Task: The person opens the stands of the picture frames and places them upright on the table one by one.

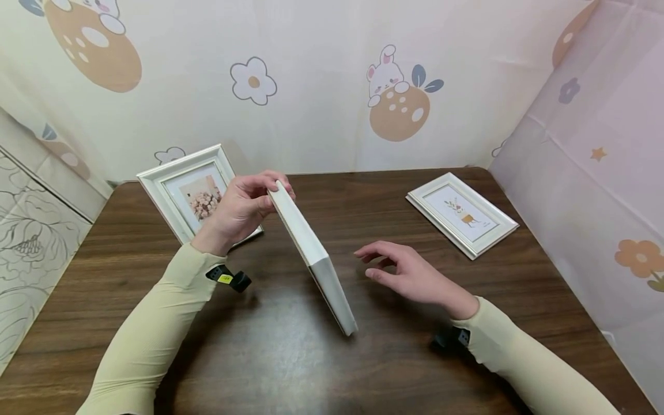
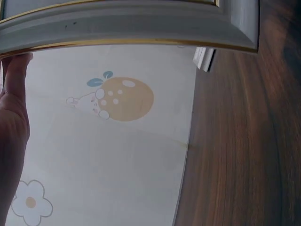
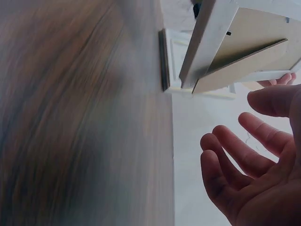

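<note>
My left hand [image 1: 244, 203] pinches a white picture frame [image 1: 305, 229] by its far upper edge and holds it nearly edge-on, tilted. The left wrist view shows the grey-white moulding [image 2: 146, 26] with gold lines on the front. From behind, the right wrist view shows a beige backing with a stand leg [image 3: 244, 68] angled out a little. My right hand [image 1: 410, 274] hovers right of this frame, apart from it, its fingers loosely bent and holding nothing. Behind the left hand stands another white frame [image 1: 196, 193] with a pink flower picture.
A third white picture frame [image 1: 460, 214] with a potted plant print lies face up at the back right of the dark wooden table [image 1: 259, 357]. A patterned curtain [image 1: 316, 104] hangs along the table's back edge and right side.
</note>
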{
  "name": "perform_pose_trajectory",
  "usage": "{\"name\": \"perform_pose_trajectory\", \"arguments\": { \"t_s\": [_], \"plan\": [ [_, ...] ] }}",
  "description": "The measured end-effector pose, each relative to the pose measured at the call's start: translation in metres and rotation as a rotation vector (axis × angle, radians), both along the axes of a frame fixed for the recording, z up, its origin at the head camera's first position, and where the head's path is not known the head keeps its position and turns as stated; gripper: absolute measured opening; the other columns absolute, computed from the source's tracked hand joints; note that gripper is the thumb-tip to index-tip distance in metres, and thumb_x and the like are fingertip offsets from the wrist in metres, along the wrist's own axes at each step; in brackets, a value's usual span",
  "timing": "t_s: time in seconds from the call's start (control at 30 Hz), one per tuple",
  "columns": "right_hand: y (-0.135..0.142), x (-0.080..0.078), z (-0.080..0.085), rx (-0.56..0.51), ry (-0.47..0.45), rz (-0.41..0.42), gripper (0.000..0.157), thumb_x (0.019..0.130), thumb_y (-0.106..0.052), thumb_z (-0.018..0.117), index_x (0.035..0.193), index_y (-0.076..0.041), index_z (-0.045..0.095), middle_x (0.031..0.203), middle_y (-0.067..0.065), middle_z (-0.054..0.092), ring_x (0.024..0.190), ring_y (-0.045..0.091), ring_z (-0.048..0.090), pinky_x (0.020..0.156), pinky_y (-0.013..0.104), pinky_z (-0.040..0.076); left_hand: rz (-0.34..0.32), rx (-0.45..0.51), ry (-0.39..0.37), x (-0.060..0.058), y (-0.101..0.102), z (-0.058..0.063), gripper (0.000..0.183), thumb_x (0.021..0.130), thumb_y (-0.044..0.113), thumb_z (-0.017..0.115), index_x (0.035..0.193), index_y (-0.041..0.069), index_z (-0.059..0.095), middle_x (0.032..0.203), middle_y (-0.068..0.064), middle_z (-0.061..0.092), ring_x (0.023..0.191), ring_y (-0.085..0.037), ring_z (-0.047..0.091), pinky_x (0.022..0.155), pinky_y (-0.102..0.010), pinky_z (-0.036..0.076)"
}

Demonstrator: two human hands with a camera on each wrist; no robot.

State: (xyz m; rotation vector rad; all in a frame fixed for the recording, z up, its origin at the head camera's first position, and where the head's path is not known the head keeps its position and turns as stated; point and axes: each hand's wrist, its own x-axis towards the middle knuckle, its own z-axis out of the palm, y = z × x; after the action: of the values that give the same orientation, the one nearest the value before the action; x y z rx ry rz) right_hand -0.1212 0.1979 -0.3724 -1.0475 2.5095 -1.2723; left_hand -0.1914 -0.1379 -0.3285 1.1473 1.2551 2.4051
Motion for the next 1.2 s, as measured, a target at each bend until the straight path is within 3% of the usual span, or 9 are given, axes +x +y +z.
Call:
{"name": "perform_pose_trajectory", "arguments": {
  "t_s": [0.3,0.6,0.9,1.03,1.2],
  "plan": [
    [-0.018,0.006,0.001,-0.074,-0.126,0.031,0.031,0.096,-0.009,0.067,0.127,-0.008,0.063,0.123,0.003,0.066,0.111,0.029,0.062,0.092,0.036,0.052,-0.083,0.065,-0.008,0.002,0.002,-0.001,0.015,0.087,0.007,0.072,0.101,0.006,0.076,0.11,-0.011,0.062,0.1,-0.028,0.064,0.093,-0.039,0.052],
    [-0.038,0.015,-0.002,-0.185,-0.032,0.018,0.043,0.091,-0.009,0.074,0.132,-0.014,0.061,0.133,0.002,0.06,0.119,0.017,0.057,0.094,0.039,0.052,-0.128,0.102,-0.001,0.0,0.003,-0.002,0.015,0.089,0.005,0.07,0.103,0.006,0.075,0.11,-0.012,0.062,0.1,-0.026,0.065,0.095,-0.04,0.051],
    [-0.051,0.013,-0.005,-0.287,-0.09,0.072,0.055,0.087,-0.007,0.078,0.138,-0.008,0.058,0.14,0.005,0.057,0.125,0.021,0.055,0.099,0.042,0.049,-0.138,0.099,0.002,0.002,0.007,0.0,0.016,0.089,0.004,0.068,0.104,0.006,0.074,0.112,-0.012,0.062,0.102,-0.027,0.065,0.094,-0.039,0.052],
    [-0.054,0.011,-0.008,-0.313,-0.084,0.073,0.059,0.084,-0.005,0.08,0.139,-0.004,0.057,0.142,0.011,0.056,0.127,0.021,0.054,0.1,0.041,0.049,-0.139,0.102,0.003,0.002,0.008,0.0,0.017,0.089,0.004,0.068,0.104,0.006,0.075,0.112,-0.013,0.062,0.102,-0.027,0.065,0.095,-0.039,0.052],
    [-0.057,0.009,-0.012,-0.346,-0.064,0.081,0.058,0.083,-0.003,0.08,0.137,-0.004,0.059,0.142,0.009,0.056,0.13,0.023,0.052,0.101,0.039,0.048,-0.136,0.1,-0.001,0.002,0.008,0.0,0.016,0.089,0.005,0.069,0.104,0.006,0.075,0.112,-0.012,0.061,0.102,-0.026,0.066,0.095,-0.039,0.051]
  ]
}}
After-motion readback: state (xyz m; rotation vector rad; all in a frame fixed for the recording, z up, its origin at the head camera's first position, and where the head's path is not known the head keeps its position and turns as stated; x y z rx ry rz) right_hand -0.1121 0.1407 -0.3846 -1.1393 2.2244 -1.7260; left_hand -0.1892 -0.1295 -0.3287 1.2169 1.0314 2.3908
